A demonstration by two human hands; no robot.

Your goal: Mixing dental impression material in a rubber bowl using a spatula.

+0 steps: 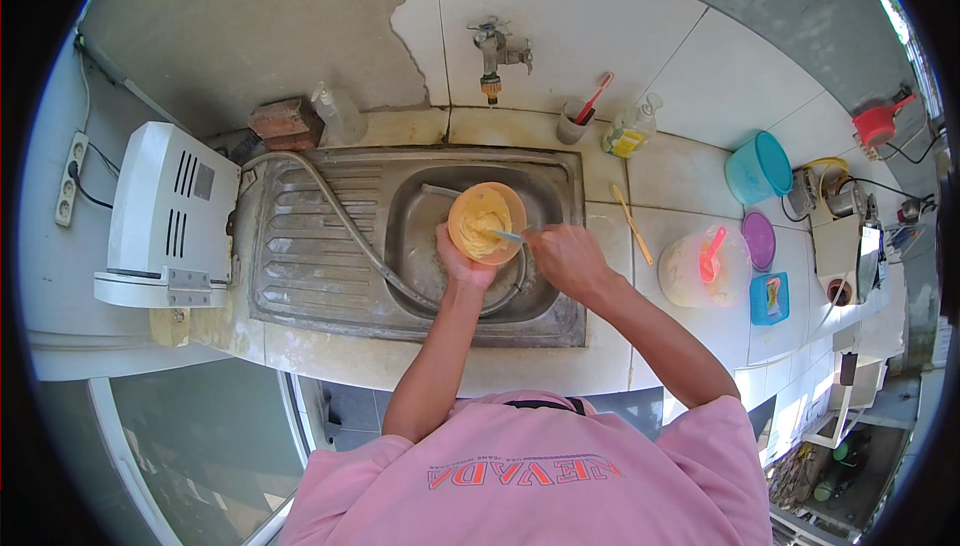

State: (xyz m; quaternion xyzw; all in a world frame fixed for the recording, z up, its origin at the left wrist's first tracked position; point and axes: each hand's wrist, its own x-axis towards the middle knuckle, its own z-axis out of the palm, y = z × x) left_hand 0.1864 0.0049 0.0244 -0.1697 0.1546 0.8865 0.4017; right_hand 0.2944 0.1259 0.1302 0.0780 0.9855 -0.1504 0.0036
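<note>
My left hand (pixel 466 259) grips an orange bowl (pixel 516 208) from its lower left side, holding it over the basin of the steel sink (pixel 411 208). A thick pale yellow mixture (pixel 480 220) lies in the bowl and clings to its inner wall. Between the fingers of my right hand (pixel 566 257) is the handle of a light blue utensil (pixel 508 235). Its tip reaches into the mixture, so its full shape is hidden. Under the bowl, a grey hose (pixel 341 216) runs across the drainboard and curls inside the basin.
A tap (pixel 491 58) sticks out of the wall behind the sink. On the right counter are a yellow-handled brush (pixel 632 223), a tub of pale powder with a pink scoop (pixel 686 276), a soap bottle (pixel 628 130) and a turquoise container (pixel 750 169). A white appliance (pixel 169 208) stands left.
</note>
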